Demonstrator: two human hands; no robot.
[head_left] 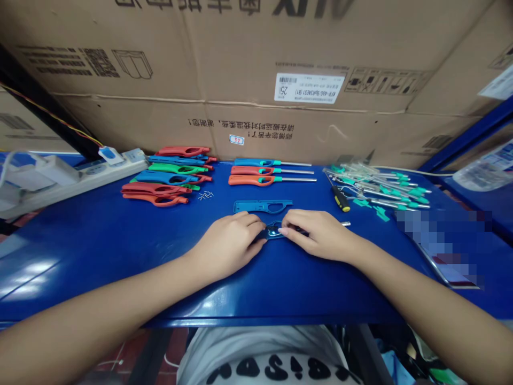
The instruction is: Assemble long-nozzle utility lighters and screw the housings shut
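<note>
Blue casing half (pixel 276 237), well in from the near edge of the bench (pixel 224 299), is gripped by the fingers of the left hand (pixel 236 240) and right hand (pixel 316 231), so best settle its white wire (pixel 273 234) inside the rim, gently, unpinched

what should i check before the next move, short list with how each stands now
1. Left hand gripping the blue casing half: ok.
2. Right hand at the casing: ok, fingertips over it.
3. Small parts inside it fully seated: cannot tell, fingers cover some.
4. Other blue half nearby: ok, lying just beyond the hands.
5. Small metal pieces kept together: ok, loose cluster.
6. Screwdriver put down: ok, beside the metal rods.
</note>
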